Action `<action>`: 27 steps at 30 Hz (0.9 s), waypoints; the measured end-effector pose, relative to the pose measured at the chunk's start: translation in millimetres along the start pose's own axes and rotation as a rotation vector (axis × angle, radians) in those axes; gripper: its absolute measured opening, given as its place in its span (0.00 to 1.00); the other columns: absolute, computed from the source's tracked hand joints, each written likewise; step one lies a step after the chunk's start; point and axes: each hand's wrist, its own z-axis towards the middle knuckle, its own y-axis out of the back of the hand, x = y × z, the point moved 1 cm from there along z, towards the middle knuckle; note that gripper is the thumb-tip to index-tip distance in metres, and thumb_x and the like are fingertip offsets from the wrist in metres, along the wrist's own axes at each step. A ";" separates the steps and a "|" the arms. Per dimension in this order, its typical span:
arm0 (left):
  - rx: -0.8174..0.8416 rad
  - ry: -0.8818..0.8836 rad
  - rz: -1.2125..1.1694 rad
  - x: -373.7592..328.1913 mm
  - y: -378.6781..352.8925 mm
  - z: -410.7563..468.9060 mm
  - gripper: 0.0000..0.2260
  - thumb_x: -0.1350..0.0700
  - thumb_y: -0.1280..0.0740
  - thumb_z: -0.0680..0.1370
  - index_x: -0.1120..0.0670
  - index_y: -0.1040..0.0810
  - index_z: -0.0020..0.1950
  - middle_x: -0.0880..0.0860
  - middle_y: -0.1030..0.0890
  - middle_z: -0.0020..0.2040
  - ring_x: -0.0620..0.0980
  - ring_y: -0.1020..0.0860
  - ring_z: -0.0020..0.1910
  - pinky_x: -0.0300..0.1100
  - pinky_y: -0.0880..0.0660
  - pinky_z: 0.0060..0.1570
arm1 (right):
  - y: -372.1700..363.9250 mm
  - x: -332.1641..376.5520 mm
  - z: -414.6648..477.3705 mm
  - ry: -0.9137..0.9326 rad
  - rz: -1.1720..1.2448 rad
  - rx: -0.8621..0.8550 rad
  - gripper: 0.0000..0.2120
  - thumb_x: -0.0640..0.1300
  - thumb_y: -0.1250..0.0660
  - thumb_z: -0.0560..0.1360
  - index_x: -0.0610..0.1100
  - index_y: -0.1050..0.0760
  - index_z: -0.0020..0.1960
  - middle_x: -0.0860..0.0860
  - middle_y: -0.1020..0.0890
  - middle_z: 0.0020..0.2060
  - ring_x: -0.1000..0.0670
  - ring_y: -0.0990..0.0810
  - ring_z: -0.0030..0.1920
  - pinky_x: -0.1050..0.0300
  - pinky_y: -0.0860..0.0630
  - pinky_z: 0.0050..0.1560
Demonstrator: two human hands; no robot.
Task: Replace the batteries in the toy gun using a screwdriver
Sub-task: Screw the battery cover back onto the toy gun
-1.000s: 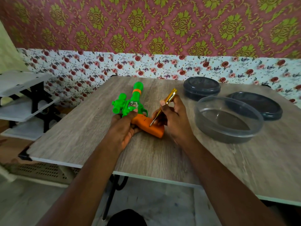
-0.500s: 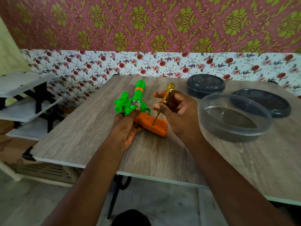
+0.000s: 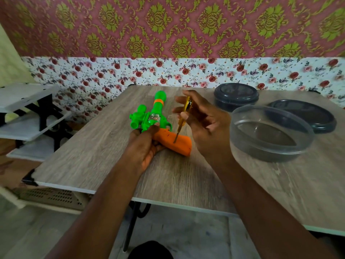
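Note:
A toy gun with a green barrel and an orange grip lies flat on the wooden table. My left hand holds the gun where the green body meets the orange grip, thumb on top. My right hand pinches a yellow-handled screwdriver between thumb and fingers, nearly upright. Its metal tip touches the orange grip, with the other fingers of that hand spread loosely.
A clear round container stands to the right of my right hand. Behind it are a dark lidded tub and a dark lid. White shelves stand left of the table. The patterned wall runs along the table's far edge.
My right hand has raised the screwdriver from a slanted to a nearly upright pose and loosened its fingers around the handle. The tip stays on the orange grip. My left hand stays on the gun.

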 end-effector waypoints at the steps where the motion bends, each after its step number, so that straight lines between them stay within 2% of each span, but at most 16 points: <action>1: -0.002 0.000 0.002 0.0 -0.1 0.3 0.18 0.61 0.33 0.82 0.61 0.27 0.72 0.64 0.16 0.59 0.61 0.15 0.56 0.62 0.17 0.47 | 1.0 -0.6 0.8 0.002 -0.008 -0.015 0.21 0.27 0.31 0.76 0.34 0.25 0.69 0.40 0.15 0.54 0.43 0.13 0.53 0.41 0.17 0.55; 3: 0.002 -0.004 0.002 0.2 -0.6 0.6 0.18 0.61 0.33 0.82 0.60 0.27 0.72 0.64 0.16 0.59 0.62 0.15 0.56 0.63 0.17 0.48 | 1.6 -1.6 1.5 0.036 -0.070 -0.041 0.21 0.30 0.27 0.75 0.35 0.22 0.67 0.41 0.16 0.49 0.42 0.15 0.49 0.41 0.16 0.50; 7: 0.012 -0.008 -0.006 0.1 0.0 -0.2 0.17 0.62 0.33 0.82 0.60 0.27 0.71 0.64 0.16 0.59 0.62 0.16 0.58 0.64 0.18 0.48 | -2.6 0.0 1.2 0.151 -0.204 -0.026 0.17 0.32 0.27 0.77 0.35 0.21 0.65 0.45 0.20 0.43 0.48 0.19 0.43 0.52 0.18 0.44; 10: 0.012 -0.003 -0.009 0.5 1.5 0.7 0.18 0.61 0.32 0.82 0.60 0.28 0.72 0.64 0.16 0.59 0.61 0.15 0.57 0.65 0.18 0.49 | -2.5 1.3 2.6 0.135 -0.111 0.026 0.14 0.29 0.32 0.78 0.33 0.22 0.63 0.41 0.18 0.50 0.44 0.16 0.50 0.44 0.17 0.50; 12: 0.002 0.000 -0.007 0.7 1.5 1.2 0.19 0.61 0.32 0.82 0.60 0.28 0.73 0.64 0.16 0.59 0.61 0.15 0.56 0.65 0.17 0.49 | -0.8 1.9 3.6 0.107 -0.097 0.029 0.14 0.26 0.33 0.78 0.32 0.22 0.63 0.41 0.18 0.54 0.45 0.14 0.53 0.44 0.17 0.52; 15: -0.001 -0.008 -0.008 0.5 0.0 1.4 0.18 0.62 0.33 0.82 0.61 0.27 0.71 0.64 0.16 0.58 0.60 0.14 0.53 0.64 0.17 0.47 | 1.1 1.7 5.0 0.121 -0.104 0.010 0.14 0.28 0.30 0.76 0.33 0.20 0.62 0.40 0.17 0.52 0.44 0.14 0.51 0.44 0.16 0.49; 19: -0.003 -0.009 0.002 0.7 0.3 1.4 0.18 0.61 0.32 0.82 0.61 0.27 0.72 0.64 0.15 0.58 0.62 0.15 0.56 0.65 0.18 0.48 | 1.0 2.3 5.7 0.165 -0.111 0.016 0.14 0.29 0.27 0.75 0.33 0.20 0.61 0.41 0.18 0.51 0.46 0.15 0.51 0.51 0.15 0.48; 24: -0.002 -0.013 0.003 0.2 0.1 0.0 0.18 0.61 0.33 0.82 0.61 0.28 0.72 0.65 0.15 0.58 0.63 0.16 0.58 0.66 0.18 0.48 | 1.6 1.9 7.9 0.132 0.009 0.038 0.13 0.26 0.35 0.78 0.29 0.22 0.62 0.38 0.17 0.59 0.40 0.15 0.56 0.41 0.17 0.56; 27: -0.006 -0.013 0.002 -0.6 -0.7 0.2 0.18 0.62 0.32 0.82 0.62 0.28 0.71 0.65 0.15 0.57 0.63 0.15 0.57 0.65 0.18 0.46 | 2.2 2.6 8.1 0.102 -0.015 0.025 0.13 0.28 0.31 0.77 0.32 0.20 0.61 0.39 0.16 0.52 0.42 0.14 0.50 0.39 0.17 0.49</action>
